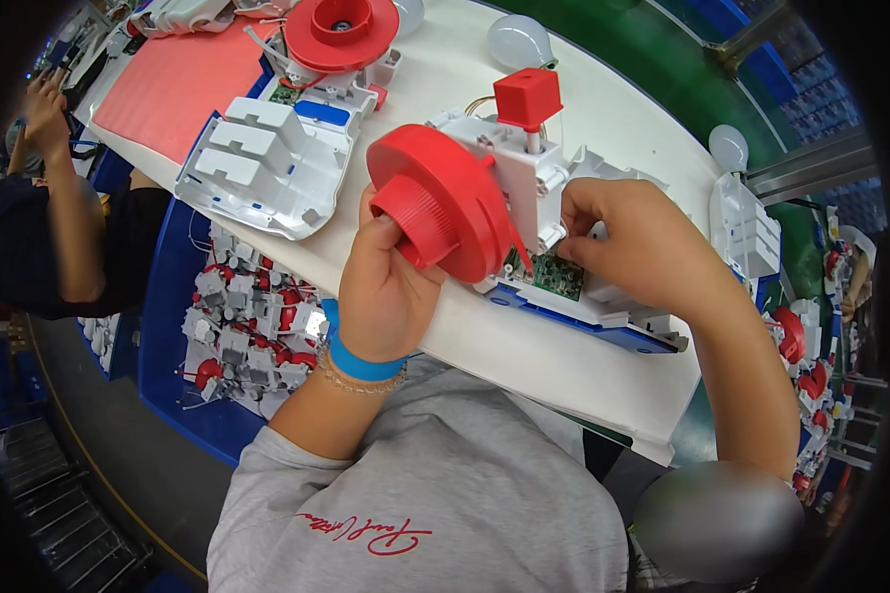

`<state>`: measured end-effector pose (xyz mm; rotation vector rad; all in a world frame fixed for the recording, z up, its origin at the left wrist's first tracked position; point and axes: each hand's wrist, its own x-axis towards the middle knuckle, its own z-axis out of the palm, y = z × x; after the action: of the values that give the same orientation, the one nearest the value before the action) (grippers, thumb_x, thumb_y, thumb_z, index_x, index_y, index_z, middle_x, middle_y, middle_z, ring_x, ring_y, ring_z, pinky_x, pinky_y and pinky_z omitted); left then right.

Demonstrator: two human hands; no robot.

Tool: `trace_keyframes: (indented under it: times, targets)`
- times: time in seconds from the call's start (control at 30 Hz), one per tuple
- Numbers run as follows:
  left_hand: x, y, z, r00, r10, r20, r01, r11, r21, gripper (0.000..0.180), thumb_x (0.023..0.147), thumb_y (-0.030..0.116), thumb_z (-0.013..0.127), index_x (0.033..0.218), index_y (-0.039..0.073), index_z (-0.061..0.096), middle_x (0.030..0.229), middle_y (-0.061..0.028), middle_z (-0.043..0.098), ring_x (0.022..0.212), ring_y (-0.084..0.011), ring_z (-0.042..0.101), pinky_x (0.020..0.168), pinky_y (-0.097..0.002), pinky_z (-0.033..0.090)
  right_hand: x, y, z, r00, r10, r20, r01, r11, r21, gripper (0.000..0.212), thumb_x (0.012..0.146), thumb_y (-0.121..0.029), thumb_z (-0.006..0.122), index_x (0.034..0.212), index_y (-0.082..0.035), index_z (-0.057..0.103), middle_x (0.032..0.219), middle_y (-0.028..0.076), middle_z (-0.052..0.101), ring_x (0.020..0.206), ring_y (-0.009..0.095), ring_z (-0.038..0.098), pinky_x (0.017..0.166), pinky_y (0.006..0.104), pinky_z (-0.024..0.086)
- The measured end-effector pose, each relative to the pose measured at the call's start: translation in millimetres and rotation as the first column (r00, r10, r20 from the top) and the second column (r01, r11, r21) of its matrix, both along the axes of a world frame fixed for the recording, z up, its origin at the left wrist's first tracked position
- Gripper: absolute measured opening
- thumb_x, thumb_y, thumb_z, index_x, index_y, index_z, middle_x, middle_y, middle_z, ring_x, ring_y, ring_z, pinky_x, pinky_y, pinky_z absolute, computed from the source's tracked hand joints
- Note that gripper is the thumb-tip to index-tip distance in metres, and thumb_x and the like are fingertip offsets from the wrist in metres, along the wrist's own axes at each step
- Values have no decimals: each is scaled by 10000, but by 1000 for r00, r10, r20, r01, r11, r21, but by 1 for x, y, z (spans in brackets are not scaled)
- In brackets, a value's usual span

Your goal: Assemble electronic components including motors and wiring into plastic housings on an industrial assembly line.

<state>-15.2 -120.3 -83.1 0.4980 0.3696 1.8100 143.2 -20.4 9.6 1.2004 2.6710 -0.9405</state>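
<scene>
My left hand (391, 296), with a blue band at the wrist, grips a red round plastic housing (445, 193) with a ribbed collar, tilted up above the table. The housing joins a white plastic block (534, 193) topped by a red cube-shaped piece (527, 97). Beneath it, a green circuit board (559, 277) sits in a white plastic shell with a blue strip (583, 323). Thumb and fingers of my right hand (633, 232) are pinched together at the block's right side, just above the board. Whatever lies between those fingertips is too small to make out.
On the white table (653, 128) stand another white shell (267, 163), a red round part (341, 35) and bulb-shaped pieces (520, 42). A pink-red mat (183, 84) covers the far left. Below the table's left edge, a blue bin (158, 336) holds several white-and-red parts. Another person (54, 217) works at left.
</scene>
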Motion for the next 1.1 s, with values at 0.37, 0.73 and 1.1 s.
trace_keyframes:
  times: [0.37, 0.73, 1.1]
  targets:
    - [1, -2, -5, 1000, 19, 18, -17, 995, -99, 448, 916, 230, 219, 1298, 8, 295, 1295, -143, 389, 1166, -262, 430, 967, -420, 379, 1, -17, -19, 997, 75, -9, -64, 904, 423, 36, 691, -46, 593, 718, -58, 572, 645, 91, 560, 689, 244, 529, 699, 339, 365]
    - [-2, -8, 0, 994, -57, -98, 47, 993, -104, 436, 846, 81, 273, 1275, 28, 218, 1249, -145, 374, 1181, -237, 392, 979, -366, 348, 5, -22, -19, 982, 186, 37, -177, 833, 524, 76, 646, -22, 608, 681, -49, 546, 639, 80, 517, 713, 231, 503, 711, 341, 354]
    - [-2, -8, -4, 985, -71, -160, 57, 994, -91, 447, 832, 62, 269, 1274, 18, 215, 1254, -153, 369, 1171, -233, 406, 969, -355, 363, 8, -26, -24, 971, 237, 40, -217, 792, 570, 113, 584, -10, 631, 657, -43, 552, 652, 75, 524, 715, 222, 514, 730, 340, 361]
